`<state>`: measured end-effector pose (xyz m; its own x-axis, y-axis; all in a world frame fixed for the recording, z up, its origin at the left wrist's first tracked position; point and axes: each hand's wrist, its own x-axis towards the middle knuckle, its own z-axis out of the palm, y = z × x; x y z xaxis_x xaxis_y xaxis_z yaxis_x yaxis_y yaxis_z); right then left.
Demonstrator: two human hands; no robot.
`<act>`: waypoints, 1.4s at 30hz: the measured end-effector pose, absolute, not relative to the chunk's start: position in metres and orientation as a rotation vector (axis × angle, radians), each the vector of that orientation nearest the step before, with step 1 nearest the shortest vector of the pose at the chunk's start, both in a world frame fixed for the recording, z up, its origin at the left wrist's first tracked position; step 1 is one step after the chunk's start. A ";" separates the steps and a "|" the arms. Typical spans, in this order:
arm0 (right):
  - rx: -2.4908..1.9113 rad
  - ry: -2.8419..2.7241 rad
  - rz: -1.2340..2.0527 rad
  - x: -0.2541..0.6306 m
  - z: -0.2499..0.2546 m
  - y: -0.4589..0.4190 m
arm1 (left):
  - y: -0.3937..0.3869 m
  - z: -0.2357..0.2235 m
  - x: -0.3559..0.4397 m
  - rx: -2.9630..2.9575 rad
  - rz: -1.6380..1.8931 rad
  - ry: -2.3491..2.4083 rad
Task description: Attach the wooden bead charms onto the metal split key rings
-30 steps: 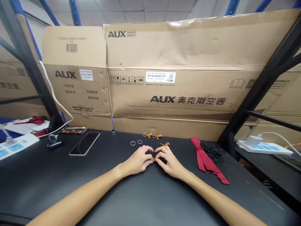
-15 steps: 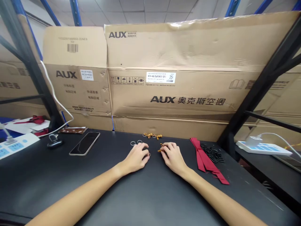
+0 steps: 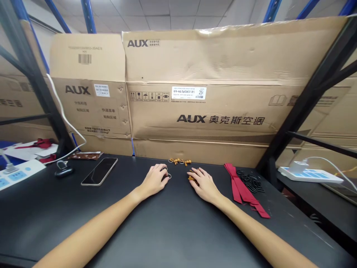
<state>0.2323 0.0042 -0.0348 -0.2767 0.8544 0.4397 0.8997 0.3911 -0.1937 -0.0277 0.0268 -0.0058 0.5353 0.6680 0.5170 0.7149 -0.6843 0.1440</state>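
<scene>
Two places of contact are seen on the black work table. The left hand is curved over a thin metal ring, which is touched by the fingertips, but it cannot be told whether the ring is held. The right hand is curled over small gold-coloured pieces, which are partly hidden, so a pinch cannot be confirmed. For pieces this small, the fingertips are best kept low and close to the surface. Beyond the hands, a gold-coloured bead cluster is lying. Right of the right hand, a red ribbon and black small parts are placed; left of the left hand, a smartphone is laid. Cardboard AUX boxes are stacked behind, within a blue steel rack.
</scene>
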 end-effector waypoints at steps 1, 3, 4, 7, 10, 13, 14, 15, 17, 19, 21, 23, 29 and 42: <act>-1.493 -2.181 -0.106 0.233 -0.037 0.006 | 0.028 -0.006 -0.028 -2.683 -0.834 -1.220; -1.459 -2.179 -0.088 0.235 -0.040 0.009 | 0.030 -0.008 -0.029 -2.708 -0.784 -1.235; -1.439 -2.176 -0.085 0.236 -0.042 0.010 | 0.031 -0.009 -0.029 -2.729 -0.742 -1.240; -1.368 -2.183 -0.079 0.240 -0.047 0.016 | 0.033 -0.012 -0.030 -2.819 -0.588 -1.259; -1.312 -2.193 -0.054 0.246 -0.051 0.022 | 0.034 -0.014 -0.032 -2.920 -0.484 -1.258; -1.319 -2.189 -0.025 0.250 -0.055 0.027 | 0.035 -0.014 -0.036 -2.965 -0.468 -1.252; -1.324 -2.189 -0.019 0.251 -0.056 0.029 | 0.035 -0.014 -0.036 -2.968 -0.472 -1.256; -1.328 -2.188 -0.016 0.252 -0.058 0.030 | 0.035 -0.014 -0.037 -2.967 -0.477 -1.260; -1.337 -2.176 -0.014 0.253 -0.061 0.032 | 0.035 -0.014 -0.038 -2.960 -0.487 -1.270; -1.350 -2.153 -0.015 0.254 -0.064 0.034 | 0.035 -0.014 -0.038 -2.943 -0.487 -1.294; -1.371 -2.131 -0.018 0.256 -0.064 0.035 | 0.035 -0.014 -0.038 -2.909 -0.492 -1.340; -1.391 -2.117 -0.037 0.255 -0.061 0.033 | 0.035 -0.016 -0.038 -2.844 -0.515 -1.412; -1.273 -2.104 -0.185 0.236 -0.041 0.011 | 0.037 -0.025 -0.026 -2.669 -0.589 -1.360; -1.199 -2.157 -0.158 0.219 -0.033 -0.004 | 0.064 -0.017 0.032 -2.642 -0.598 -1.275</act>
